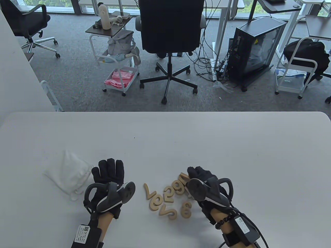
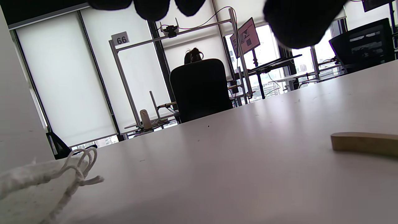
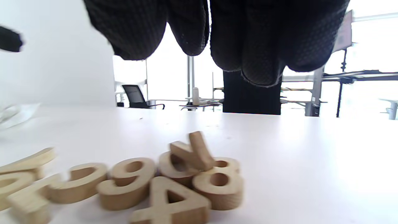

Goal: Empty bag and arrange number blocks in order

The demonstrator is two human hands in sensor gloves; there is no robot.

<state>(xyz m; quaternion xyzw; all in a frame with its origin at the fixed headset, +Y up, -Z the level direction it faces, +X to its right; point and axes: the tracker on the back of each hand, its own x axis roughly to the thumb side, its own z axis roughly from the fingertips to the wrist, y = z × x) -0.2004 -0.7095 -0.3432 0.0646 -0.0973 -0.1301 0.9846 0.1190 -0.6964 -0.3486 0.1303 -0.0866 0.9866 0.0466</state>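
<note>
Several wooden number blocks lie loosely clustered on the white table, between my two hands. The empty white drawstring bag lies crumpled to the left. My left hand lies flat beside the bag with straight fingers and holds nothing. My right hand hovers over the right end of the cluster with loosely bent fingers, empty. In the right wrist view its fingers hang above a 9, a 4, an 8 and a block leaning on them. The left wrist view shows the bag's cord and one block.
The table's far edge runs across the middle of the table view. Beyond it stand a black office chair, a white cart and a computer case, all off the table. A person sits behind a chair far off.
</note>
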